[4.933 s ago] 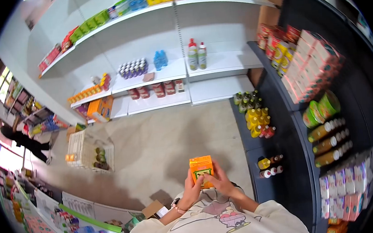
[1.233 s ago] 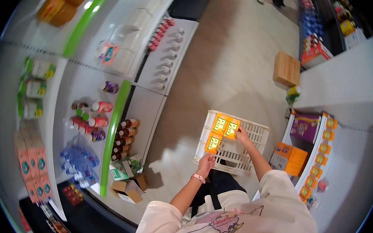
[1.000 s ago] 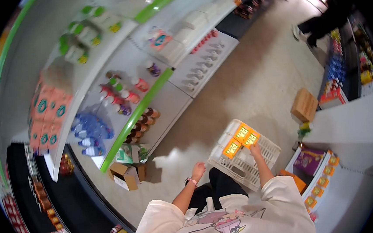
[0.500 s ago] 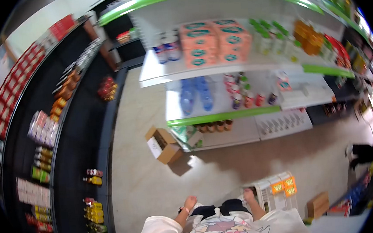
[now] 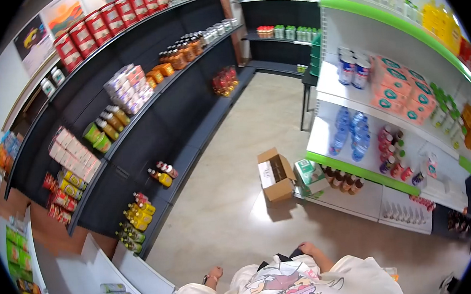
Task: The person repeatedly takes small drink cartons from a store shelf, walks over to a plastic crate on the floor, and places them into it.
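My left hand point(image 5: 216, 272) hangs low beside my body, a band round its wrist. Its fingers look loosely curled, with nothing seen in them. My right hand point(image 5: 307, 248) is in front of my right thigh, fingers bent inward and no object visible in it. Neither hand touches a shelf. Ahead on the floor, out of reach of both, stands an open cardboard box point(image 5: 278, 183) with dark contents. Against it sits a green and white carton point(image 5: 311, 177) at the shelf's foot.
A dark shelf unit point(image 5: 159, 125) on the left carries bottles, tins and packs. At right, a white shelf with green edging point(image 5: 354, 175) holds blue bottles point(image 5: 351, 135) and pink packs point(image 5: 399, 87). Floor point(image 5: 218, 203) runs between them. White shelving point(image 5: 98, 268) stands at lower left.
My view has turned left, bringing the dark shelf and back corner into sight. My right hand has come away from the white crate, now almost entirely out of sight behind my sleeve.
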### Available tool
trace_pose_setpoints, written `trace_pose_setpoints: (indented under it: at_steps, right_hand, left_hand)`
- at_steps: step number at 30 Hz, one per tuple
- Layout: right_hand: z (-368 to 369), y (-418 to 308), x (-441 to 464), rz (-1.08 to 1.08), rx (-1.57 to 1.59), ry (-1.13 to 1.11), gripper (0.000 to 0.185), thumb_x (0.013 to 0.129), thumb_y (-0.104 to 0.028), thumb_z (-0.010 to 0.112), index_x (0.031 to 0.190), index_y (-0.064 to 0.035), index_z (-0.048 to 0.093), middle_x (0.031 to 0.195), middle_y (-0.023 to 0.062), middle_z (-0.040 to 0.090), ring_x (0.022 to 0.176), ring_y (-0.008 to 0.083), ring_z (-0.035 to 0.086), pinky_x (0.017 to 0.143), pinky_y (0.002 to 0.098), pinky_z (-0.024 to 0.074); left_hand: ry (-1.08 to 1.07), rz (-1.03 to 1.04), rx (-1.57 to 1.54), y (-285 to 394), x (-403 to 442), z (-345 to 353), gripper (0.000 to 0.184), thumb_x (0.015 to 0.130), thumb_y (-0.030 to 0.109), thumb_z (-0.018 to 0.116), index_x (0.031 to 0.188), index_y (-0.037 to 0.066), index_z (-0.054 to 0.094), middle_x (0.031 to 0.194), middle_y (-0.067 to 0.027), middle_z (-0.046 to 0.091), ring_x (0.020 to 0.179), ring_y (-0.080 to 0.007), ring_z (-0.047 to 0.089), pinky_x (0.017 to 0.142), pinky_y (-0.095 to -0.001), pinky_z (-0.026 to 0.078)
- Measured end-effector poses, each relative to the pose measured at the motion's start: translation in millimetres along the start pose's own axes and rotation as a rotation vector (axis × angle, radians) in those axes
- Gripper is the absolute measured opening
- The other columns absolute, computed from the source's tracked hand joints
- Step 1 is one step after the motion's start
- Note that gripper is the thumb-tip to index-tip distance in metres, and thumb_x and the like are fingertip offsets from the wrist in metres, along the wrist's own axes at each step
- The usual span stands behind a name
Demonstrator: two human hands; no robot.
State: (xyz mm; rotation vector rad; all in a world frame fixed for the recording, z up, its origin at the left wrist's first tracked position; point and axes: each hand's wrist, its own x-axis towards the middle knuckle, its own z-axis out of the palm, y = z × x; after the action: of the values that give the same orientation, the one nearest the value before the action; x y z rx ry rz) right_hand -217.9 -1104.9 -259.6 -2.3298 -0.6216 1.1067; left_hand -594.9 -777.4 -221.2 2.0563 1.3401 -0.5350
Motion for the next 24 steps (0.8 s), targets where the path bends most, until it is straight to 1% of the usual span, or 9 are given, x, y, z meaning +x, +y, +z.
trace_pose_setpoints:
  at_steps: [3, 8, 10, 12, 14, 20, 21, 22, 24]
  right_hand:
    - [-23.5, -35.8, 21.1, 0.076, 0.055, -0.009, 0.030, 0.076, -0.022, 0.056, 0.100, -0.0064, 0.065, 0.092, 0.0141, 0.065, 0.087, 0.0239, 0.062, 0.079, 0.0322, 0.0471]
    - [-42.3, -62.0, 49.0, 0.037, -0.104, -0.072, 0.032, 0.077, -0.029, 0.049, 0.095, -0.0077, 0.066, 0.097, 0.0162, 0.064, 0.093, 0.0322, 0.060, 0.082, 0.0367, 0.0465]
    - [-42.0, -62.0, 72.9, 0.121, -0.181, -0.152, 0.033, 0.079, -0.028, 0.053, 0.102, -0.0083, 0.064, 0.098, 0.0132, 0.064, 0.084, 0.0239, 0.062, 0.070, 0.0351, 0.0492]
    - [-26.0, -15.7, 131.7, 0.025, -0.320, -0.340, 0.035, 0.079, -0.031, 0.054, 0.104, -0.0090, 0.064, 0.101, 0.0133, 0.063, 0.088, 0.0256, 0.062, 0.072, 0.0361, 0.0493]
    - [-52.6, -65.3, 131.5, 0.334, -0.040, -0.267, 0.033, 0.077, -0.026, 0.054, 0.095, -0.0013, 0.065, 0.097, 0.0185, 0.063, 0.097, 0.0329, 0.059, 0.083, 0.0384, 0.0453]
    - [-63.7, -86.6, 277.7, 0.101, -0.230, -0.278, 0.038, 0.074, -0.027, 0.059, 0.102, 0.0003, 0.063, 0.107, 0.0183, 0.060, 0.105, 0.0334, 0.055, 0.089, 0.0377, 0.0418]
    - [-63.2, -82.1, 315.6, 0.077, -0.304, -0.315, 0.048, 0.071, -0.030, 0.063, 0.110, -0.0031, 0.060, 0.116, 0.0180, 0.056, 0.109, 0.0328, 0.052, 0.093, 0.0370, 0.0385]
    - [-94.0, -136.9, 294.8, -0.080, -0.250, -0.145, 0.044, 0.072, -0.029, 0.060, 0.110, -0.0055, 0.060, 0.114, 0.0197, 0.057, 0.106, 0.0338, 0.054, 0.090, 0.0378, 0.0409]
    - [-112.2, -192.0, 324.5, 0.108, -0.181, -0.112, 0.037, 0.075, -0.028, 0.054, 0.103, -0.0057, 0.062, 0.106, 0.0214, 0.059, 0.099, 0.0345, 0.057, 0.084, 0.0387, 0.0439]
  left_hand:
    - [0.021, -0.091, -0.433, 17.5, 9.2, 2.4, 0.033, 0.077, 0.028, 0.047, 0.093, 0.005, 0.065, 0.094, -0.0200, 0.063, 0.091, -0.0344, 0.060, 0.080, -0.0395, 0.045]
    - [-0.112, 0.113, -0.346, 62.4, 22.5, 30.9, 0.035, 0.078, 0.031, 0.050, 0.096, 0.006, 0.064, 0.096, -0.0189, 0.063, 0.093, -0.0309, 0.060, 0.079, -0.0374, 0.046]
    - [-0.158, 0.169, -0.337, 84.2, 16.2, 24.2, 0.036, 0.078, 0.035, 0.052, 0.097, 0.007, 0.064, 0.096, -0.0179, 0.063, 0.093, -0.0301, 0.060, 0.079, -0.0363, 0.046]
    - [-0.236, 0.220, -0.398, 83.4, 39.8, 29.6, 0.038, 0.079, 0.038, 0.053, 0.098, 0.008, 0.065, 0.096, -0.0171, 0.063, 0.093, -0.0301, 0.060, 0.080, -0.0353, 0.046]
    - [-0.237, 0.162, -0.447, 86.0, 56.1, 9.4, 0.035, 0.079, 0.036, 0.052, 0.097, 0.008, 0.065, 0.096, -0.0165, 0.064, 0.090, -0.0300, 0.061, 0.079, -0.0351, 0.046]
    - [-0.253, -0.011, -0.142, 75.0, 138.0, -65.6, 0.034, 0.082, 0.032, 0.046, 0.089, 0.005, 0.065, 0.082, -0.0084, 0.066, 0.070, -0.0177, 0.061, 0.061, -0.0305, 0.047]
    - [-0.204, -0.313, -0.580, 87.9, 148.0, -80.6, 0.035, 0.081, 0.035, 0.045, 0.084, 0.006, 0.065, 0.076, -0.0061, 0.065, 0.063, -0.0144, 0.060, 0.055, -0.0301, 0.046]
    - [-0.176, -0.211, -0.524, 93.4, 173.2, -94.9, 0.035, 0.081, 0.035, 0.045, 0.084, 0.005, 0.065, 0.076, -0.0060, 0.065, 0.063, -0.0147, 0.060, 0.055, -0.0301, 0.046]
    - [-0.140, -0.020, -0.404, 96.1, 217.0, -112.4, 0.035, 0.081, 0.035, 0.045, 0.083, 0.005, 0.064, 0.074, -0.0058, 0.064, 0.063, -0.0152, 0.059, 0.056, -0.0300, 0.045]
